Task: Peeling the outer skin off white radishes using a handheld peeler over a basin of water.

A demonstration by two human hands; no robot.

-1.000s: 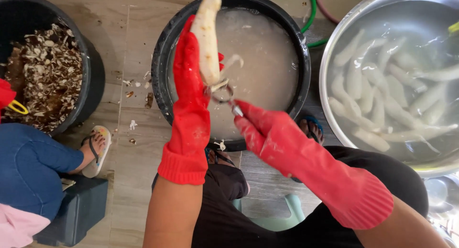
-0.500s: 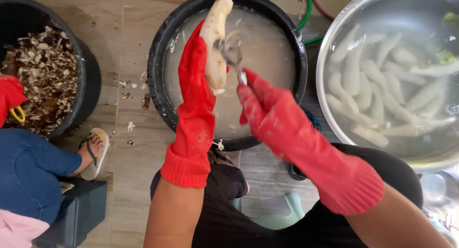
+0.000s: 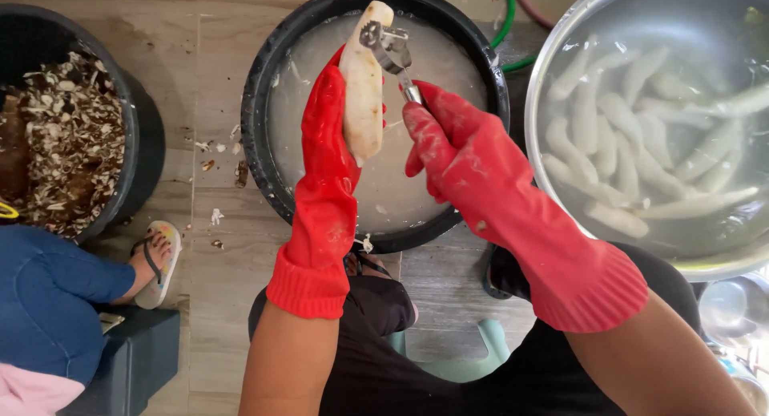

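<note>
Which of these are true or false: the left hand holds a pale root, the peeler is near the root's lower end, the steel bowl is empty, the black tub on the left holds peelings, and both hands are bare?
1. The left hand holds a pale root upright. True.
2. The peeler is near the root's lower end. False: its blade sits by the top end, held by the right hand.
3. The steel bowl is empty. False: it holds many peeled white roots in water.
4. The black tub on the left holds peelings. True.
5. Both hands are bare. False: both wear red rubber gloves.
</note>
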